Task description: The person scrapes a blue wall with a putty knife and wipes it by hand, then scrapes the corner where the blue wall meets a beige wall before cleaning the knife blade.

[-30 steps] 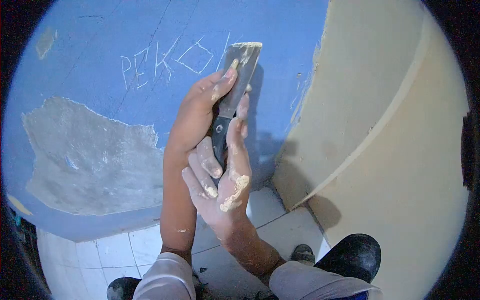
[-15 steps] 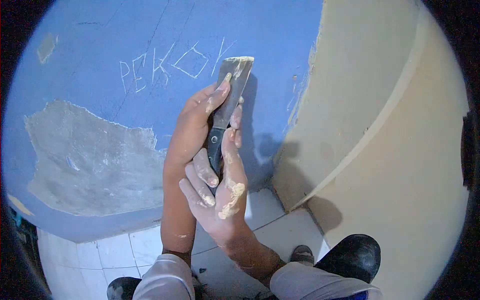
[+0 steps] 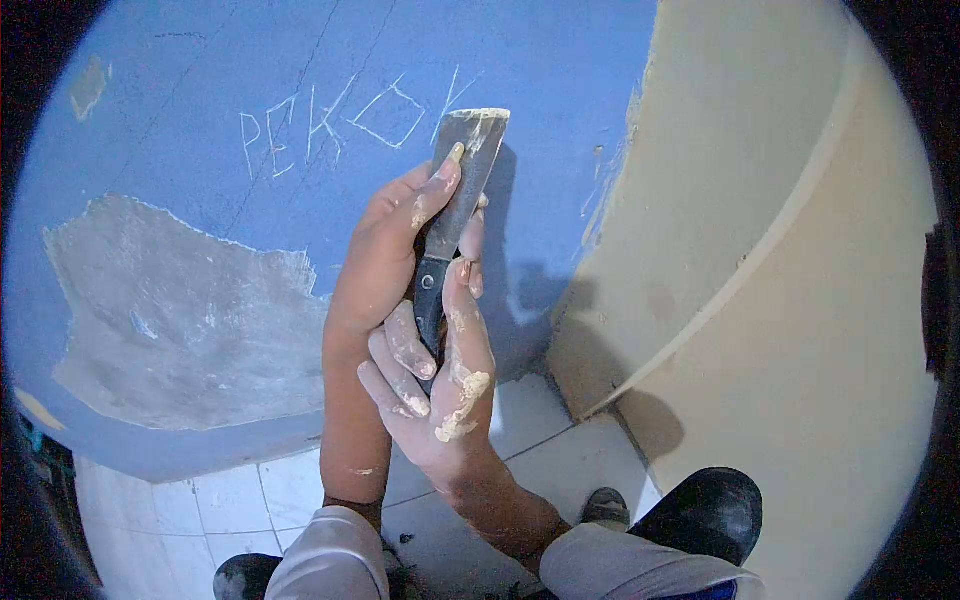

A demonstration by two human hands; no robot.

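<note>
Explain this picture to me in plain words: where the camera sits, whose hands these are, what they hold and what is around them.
The camera sits on a person's head and looks forward and down, so the round, bent edges come from its wide lens. The two arms coming up from the bottom belong to that person.

The left hand and the right hand both grip one putty knife: the right hand is around its dark handle, the left hand lies along the metal blade, and the blade tip is up against the blue wall. Both hands are smeared with pale filler.

On the wall, scratched letters sit above a large grey patch where the paint is gone. To the right is a cream wall. Below lies a white tiled floor, with the person's dark shoe on it.
</note>
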